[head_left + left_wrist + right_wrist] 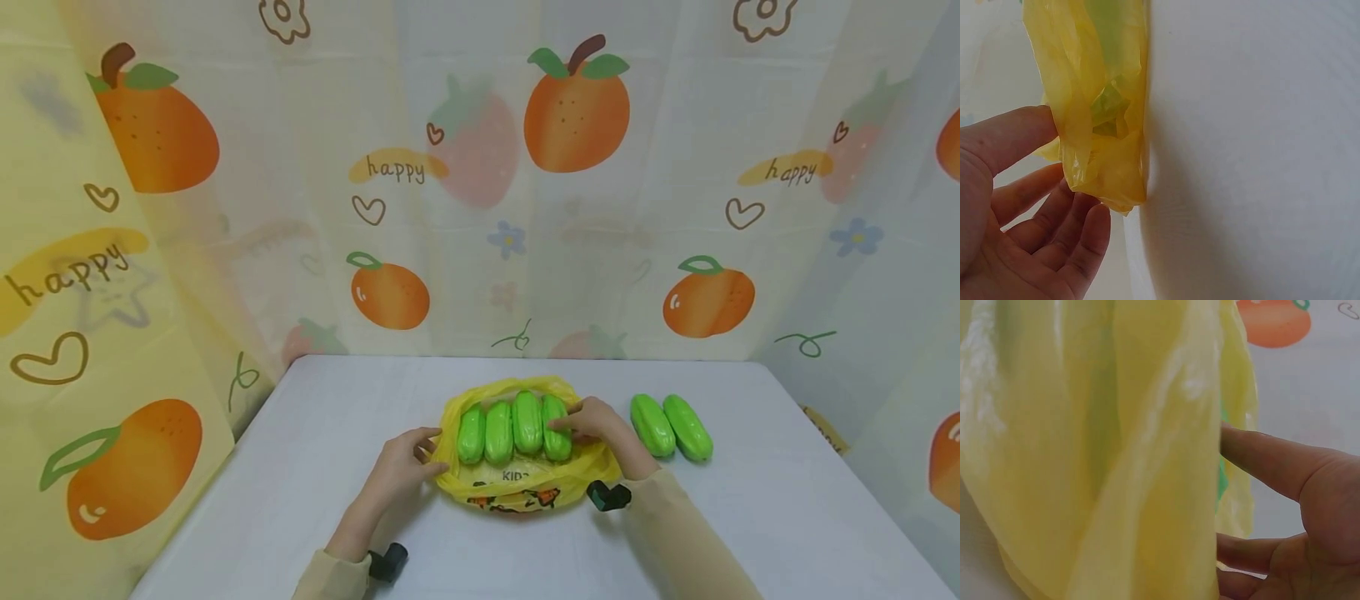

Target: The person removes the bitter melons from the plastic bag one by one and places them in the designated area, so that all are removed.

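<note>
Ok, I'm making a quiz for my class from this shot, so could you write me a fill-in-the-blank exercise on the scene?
1. The yellow plastic bag holds ____ green toy cucumbers.
2. ____ more green cucumbers lie on the white table outside the bag.
3. The left hand holds the bag's edge; the right hand touches a cucumber inside the ____.

Missing words: four; two; bag

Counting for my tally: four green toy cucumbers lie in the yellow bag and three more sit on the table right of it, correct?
Not quite. The yellow bag does hold four green cucumbers, but only two cucumbers lie on the table to its right, as the head view shows.
</note>
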The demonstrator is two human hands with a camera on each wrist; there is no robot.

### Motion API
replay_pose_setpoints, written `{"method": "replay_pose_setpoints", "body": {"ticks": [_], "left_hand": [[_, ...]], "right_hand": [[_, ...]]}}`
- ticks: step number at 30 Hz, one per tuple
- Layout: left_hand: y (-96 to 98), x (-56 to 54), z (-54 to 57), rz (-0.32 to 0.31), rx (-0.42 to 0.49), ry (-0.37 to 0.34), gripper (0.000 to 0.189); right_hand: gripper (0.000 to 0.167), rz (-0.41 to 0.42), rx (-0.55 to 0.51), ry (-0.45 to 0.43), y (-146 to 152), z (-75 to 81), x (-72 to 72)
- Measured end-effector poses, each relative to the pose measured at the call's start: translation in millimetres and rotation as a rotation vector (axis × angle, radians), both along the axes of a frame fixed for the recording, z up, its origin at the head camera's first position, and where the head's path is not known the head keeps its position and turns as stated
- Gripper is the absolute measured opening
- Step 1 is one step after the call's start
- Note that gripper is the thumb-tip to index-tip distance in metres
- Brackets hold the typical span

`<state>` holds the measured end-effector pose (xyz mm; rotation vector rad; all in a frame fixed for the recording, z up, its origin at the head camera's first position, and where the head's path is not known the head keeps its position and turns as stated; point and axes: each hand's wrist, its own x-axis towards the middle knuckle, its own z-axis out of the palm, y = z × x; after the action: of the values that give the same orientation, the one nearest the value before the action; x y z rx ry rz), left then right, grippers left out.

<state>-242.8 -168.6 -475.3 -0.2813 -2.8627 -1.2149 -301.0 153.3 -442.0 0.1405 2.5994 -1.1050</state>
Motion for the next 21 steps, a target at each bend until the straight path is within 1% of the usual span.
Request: {"method": "replay_pose_setpoints", "body": {"ticks": [1, 4, 13, 21], "left_hand": [[-0.1, 0.1, 0.1, 0.0, 0.002, 0.0, 0.054], [-0.3, 0.1, 0.7, 0.001, 0.003, -0.004, 0.054], [-1.2, -1.1, 0.5, -0.002, 0.007, -0.003, 0.054], [-1.6, -2.4, -2.0, 0.0, 0.001, -0.01, 0.055]], "right_hand": [[0.065, -0.011, 0.002, -0.007, -0.6, -0.5, -0.1], [0.057, -0.008, 0.017, -0.005, -2.6, 1.0, 2.2], [0.06, -0.012, 0.023, -0.008, -2.6, -1.2, 0.9], [0.056, -0.007, 0.02, 0.011, -2.6, 0.7, 4.6]]}}
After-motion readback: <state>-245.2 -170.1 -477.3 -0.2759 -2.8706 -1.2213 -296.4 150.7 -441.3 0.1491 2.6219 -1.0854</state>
